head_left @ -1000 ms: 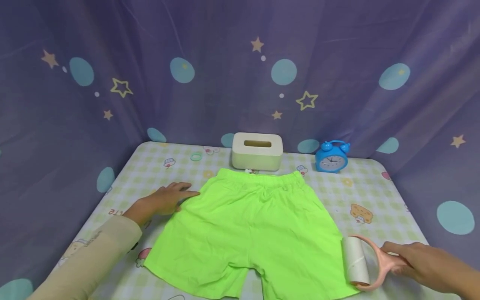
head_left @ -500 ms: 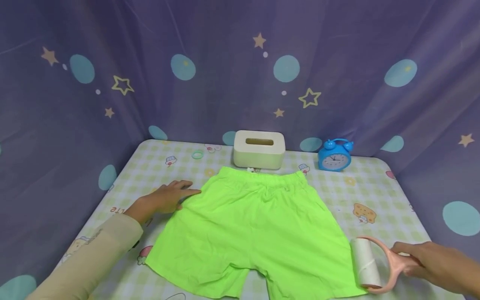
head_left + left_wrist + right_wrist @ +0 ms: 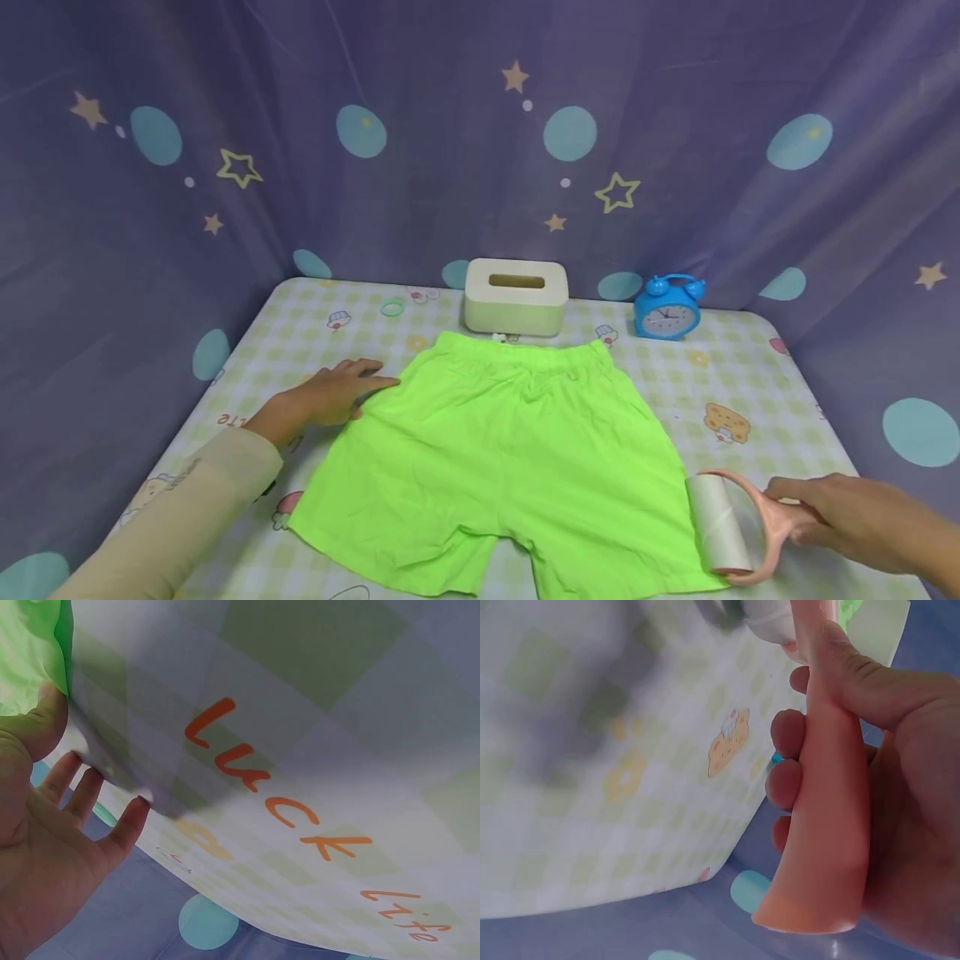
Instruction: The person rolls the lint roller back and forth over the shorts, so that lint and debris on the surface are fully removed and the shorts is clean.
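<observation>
Bright green shorts (image 3: 510, 450) lie spread flat, waistband toward the back, with light creases. My right hand (image 3: 862, 512) grips the pink handle of a lint roller (image 3: 720, 521), whose white roll lies over the hem corner of the right leg. In the right wrist view the fingers (image 3: 786, 735) curl round that handle (image 3: 829, 802). My left hand (image 3: 337, 396) rests at the left edge of the shorts, fingers spread. Seen from the left wrist, its thumb touches the green cloth (image 3: 30, 652) while the other fingertips reach the tablecloth.
A pale green tissue box (image 3: 516, 312) with a white lid stands behind the waistband. A blue alarm clock (image 3: 667, 317) is at the back right, and a small mint ring (image 3: 392, 307) at the back left. Purple curtains (image 3: 450, 167) enclose the checked table (image 3: 292, 333).
The lint roller shifts slightly right, then back left to the edge of the right leg, its roll now more tilted. The left hand stays at the shorts' left edge.
</observation>
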The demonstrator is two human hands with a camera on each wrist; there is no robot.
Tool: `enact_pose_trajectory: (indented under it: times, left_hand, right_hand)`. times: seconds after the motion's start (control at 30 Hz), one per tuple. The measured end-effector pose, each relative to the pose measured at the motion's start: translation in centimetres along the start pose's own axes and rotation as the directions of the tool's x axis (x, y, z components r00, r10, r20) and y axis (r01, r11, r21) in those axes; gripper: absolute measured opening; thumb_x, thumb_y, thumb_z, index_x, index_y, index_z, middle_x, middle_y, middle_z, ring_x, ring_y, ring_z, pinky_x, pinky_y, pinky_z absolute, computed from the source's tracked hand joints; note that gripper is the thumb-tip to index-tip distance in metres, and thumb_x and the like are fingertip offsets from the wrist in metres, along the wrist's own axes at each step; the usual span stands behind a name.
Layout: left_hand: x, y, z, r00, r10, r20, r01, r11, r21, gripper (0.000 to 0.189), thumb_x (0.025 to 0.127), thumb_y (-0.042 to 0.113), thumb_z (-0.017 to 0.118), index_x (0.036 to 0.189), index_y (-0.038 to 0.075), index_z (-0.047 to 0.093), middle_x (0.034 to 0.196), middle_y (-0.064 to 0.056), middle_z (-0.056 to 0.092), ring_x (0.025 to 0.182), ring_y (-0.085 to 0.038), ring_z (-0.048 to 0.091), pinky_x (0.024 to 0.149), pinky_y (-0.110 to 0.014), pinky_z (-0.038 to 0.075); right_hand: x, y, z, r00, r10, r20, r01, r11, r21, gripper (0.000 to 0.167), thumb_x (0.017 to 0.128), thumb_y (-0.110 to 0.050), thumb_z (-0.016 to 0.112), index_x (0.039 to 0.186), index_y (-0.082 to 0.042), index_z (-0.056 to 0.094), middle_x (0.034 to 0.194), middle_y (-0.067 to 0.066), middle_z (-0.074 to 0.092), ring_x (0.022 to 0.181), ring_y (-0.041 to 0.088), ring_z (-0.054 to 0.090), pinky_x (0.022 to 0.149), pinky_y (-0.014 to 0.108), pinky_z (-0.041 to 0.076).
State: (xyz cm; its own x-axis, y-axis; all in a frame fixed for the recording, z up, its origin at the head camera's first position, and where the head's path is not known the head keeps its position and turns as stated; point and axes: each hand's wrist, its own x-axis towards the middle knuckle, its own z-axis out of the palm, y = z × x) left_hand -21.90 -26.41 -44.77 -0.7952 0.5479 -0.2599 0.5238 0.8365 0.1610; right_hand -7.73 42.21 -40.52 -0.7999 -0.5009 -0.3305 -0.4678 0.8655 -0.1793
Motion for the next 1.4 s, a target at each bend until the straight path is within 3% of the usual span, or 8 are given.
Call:
enact_pose_trajectory:
  times: [0.4, 0.63, 1.4]
  left_hand:
    - [0.0, -0.1, 0.2, 1.000, -0.003, -0.002, 0.003, 1.000, 0.021, 0.070, 0.093, 0.012, 0.074, 0.155, 0.026, 0.045, 0.159, -0.020, 0.038, 0.140, -0.047, 0.042, 0.097, -0.069, 0.044]
    - [0.0, 0.2, 0.0, 1.000, -0.007, -0.002, 0.007, 1.000, 0.013, 0.069, 0.094, 0.011, 0.073, 0.155, 0.025, 0.044, 0.158, -0.020, 0.038, 0.140, -0.047, 0.041, 0.099, -0.069, 0.043]
    - [-0.2, 0.5, -0.2, 1.000, -0.011, 0.006, 0.011, 1.000, 0.015, 0.068, 0.095, 0.013, 0.072, 0.156, 0.024, 0.044, 0.159, -0.020, 0.037, 0.141, -0.047, 0.041, 0.099, -0.068, 0.044]
  right_hand:
    - [1.5, -1.8, 0.9, 0.994, -0.102, -0.037, 0.106, 0.988, 0.111, 0.031, 0.088, -0.044, 0.071, 0.115, -0.043, 0.056, 0.079, -0.028, 0.049, 0.071, -0.008, 0.040, 0.058, 0.022, 0.029]
    - [3.1, -3.5, 1.1, 0.978, -0.196, -0.074, 0.205, 0.969, 0.135, 0.029, 0.091, -0.046, 0.067, 0.117, -0.041, 0.056, 0.081, -0.028, 0.048, 0.072, -0.009, 0.041, 0.059, 0.021, 0.030]
    - [6.4, -10.2, 2.9, 0.932, -0.288, -0.221, 0.326, 0.932, 0.160, 0.024, 0.094, -0.044, 0.065, 0.116, -0.035, 0.062, 0.087, -0.029, 0.055, 0.073, -0.011, 0.045, 0.059, 0.019, 0.036]
